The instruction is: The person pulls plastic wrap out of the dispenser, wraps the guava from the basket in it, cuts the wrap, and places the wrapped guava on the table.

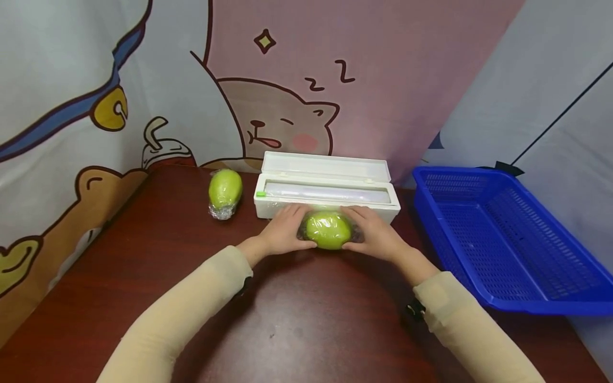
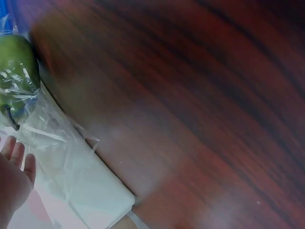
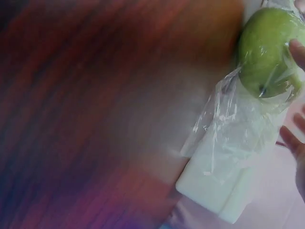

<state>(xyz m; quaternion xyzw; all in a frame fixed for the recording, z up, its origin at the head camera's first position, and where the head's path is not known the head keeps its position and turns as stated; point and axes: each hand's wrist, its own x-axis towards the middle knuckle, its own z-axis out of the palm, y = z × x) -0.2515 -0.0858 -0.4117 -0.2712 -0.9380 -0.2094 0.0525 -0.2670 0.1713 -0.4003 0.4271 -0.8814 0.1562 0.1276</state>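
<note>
A green oval fruit [image 1: 328, 230] under clear plastic film lies between both hands, just in front of a long white film dispenser box [image 1: 330, 196]. At its left end is my left hand [image 1: 286, 232], thumb low by the front; the left wrist view shows its fingers [image 2: 17, 153] loosely extended below the fruit's stem end. My right hand [image 1: 379, 234] is at the other end. Over the fruit in the right wrist view lies its thumb [image 3: 298, 53], with the fingers spread apart. Loose film [image 3: 224, 114] trails from the fruit across the box.
The box lid [image 1: 325, 166] is raised, with a film roll [image 1: 330, 192] inside and a green slider [image 1: 261, 194] at its left corner. Another film-wrapped green fruit [image 1: 225, 190] sits left of the box. A blue plastic basket [image 1: 442, 255] stands at the right.
</note>
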